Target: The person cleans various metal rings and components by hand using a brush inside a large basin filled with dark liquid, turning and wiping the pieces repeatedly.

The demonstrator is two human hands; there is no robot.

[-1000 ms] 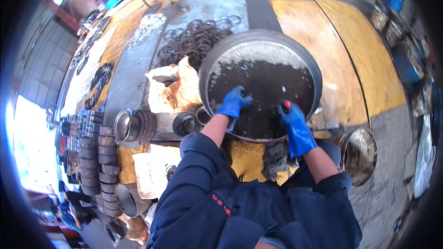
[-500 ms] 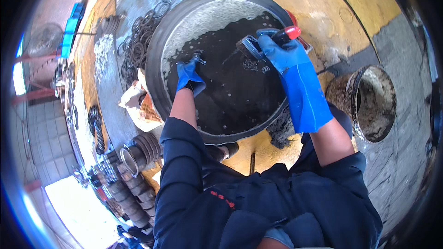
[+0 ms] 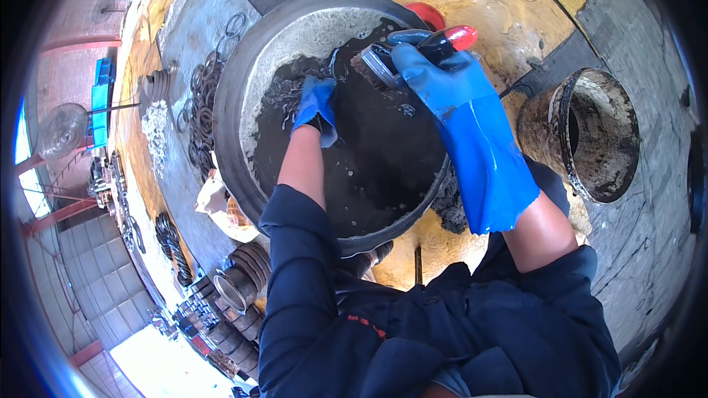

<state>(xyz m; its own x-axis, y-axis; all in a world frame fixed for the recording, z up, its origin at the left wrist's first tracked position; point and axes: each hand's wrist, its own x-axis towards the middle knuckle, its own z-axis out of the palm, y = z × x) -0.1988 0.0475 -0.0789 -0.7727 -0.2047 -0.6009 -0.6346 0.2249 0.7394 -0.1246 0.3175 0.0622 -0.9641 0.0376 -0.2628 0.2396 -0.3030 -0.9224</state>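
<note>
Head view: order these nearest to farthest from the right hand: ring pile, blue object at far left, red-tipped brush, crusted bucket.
1. Red-tipped brush: held in the right hand.
2. Crusted bucket: to the right of the tub.
3. Ring pile: beyond the tub's left side.
4. Blue object: far left background.

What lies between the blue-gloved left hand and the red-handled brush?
Mostly dark liquid in the round grey tub separates left hand and brush, as the head view shows.
</note>
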